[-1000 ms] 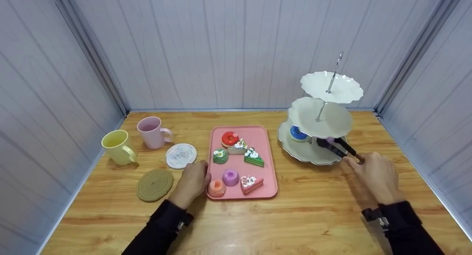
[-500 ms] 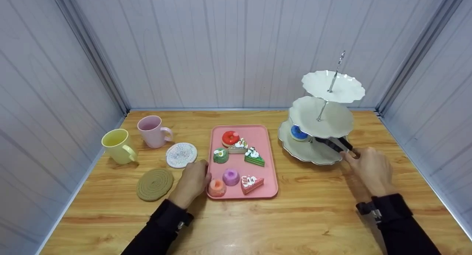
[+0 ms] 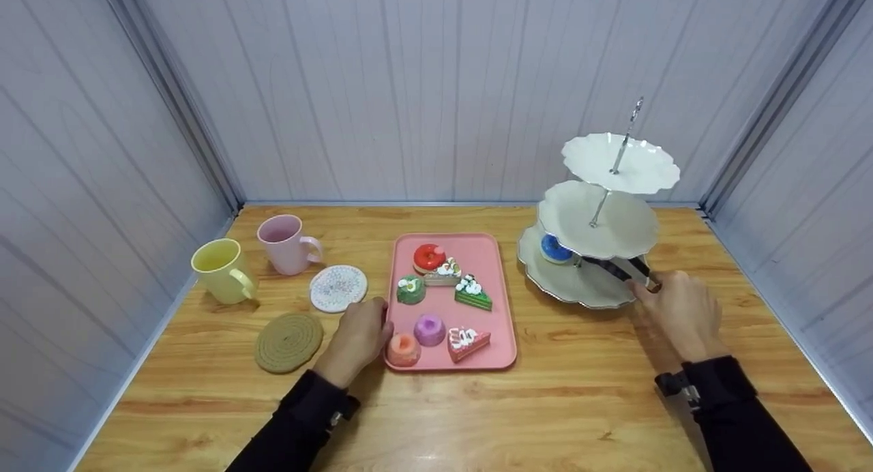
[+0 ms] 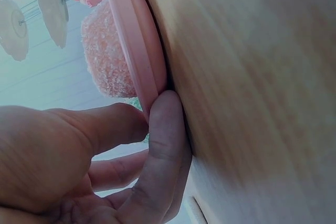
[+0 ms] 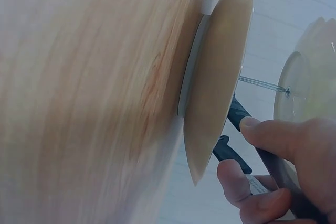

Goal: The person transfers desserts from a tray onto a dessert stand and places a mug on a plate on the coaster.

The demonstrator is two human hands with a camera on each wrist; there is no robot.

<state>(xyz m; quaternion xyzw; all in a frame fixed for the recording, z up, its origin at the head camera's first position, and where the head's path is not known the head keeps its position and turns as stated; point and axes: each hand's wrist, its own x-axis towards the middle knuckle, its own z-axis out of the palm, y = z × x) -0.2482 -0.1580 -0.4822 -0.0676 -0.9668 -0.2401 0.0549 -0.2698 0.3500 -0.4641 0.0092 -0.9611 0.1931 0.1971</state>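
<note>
Tongs [image 5: 283,176] gripped by the right hand [image 3: 681,315] should be held below the three-o'clock middle tier [image 3: 569,216], tray [image 3: 470,257] pinched by the left hand [image 3: 354,330].

With both dark-sleeved forearms [image 3: 294,424] stretched forward and well apart, the left hand [image 3: 356,334] pinches and the right hand [image 3: 677,315] grips, thumbs opposite bent fingers.

Right hand [image 3: 682,315] sits farther forward and left, fingertips closer in at the bottom plate [image 3: 566,288] of the stand; black tongs [image 3: 610,269] reach deeper under the middle plate [image 3: 569,216]. Purple piece, visible between tong arms a second ago, is out of sight.
</note>
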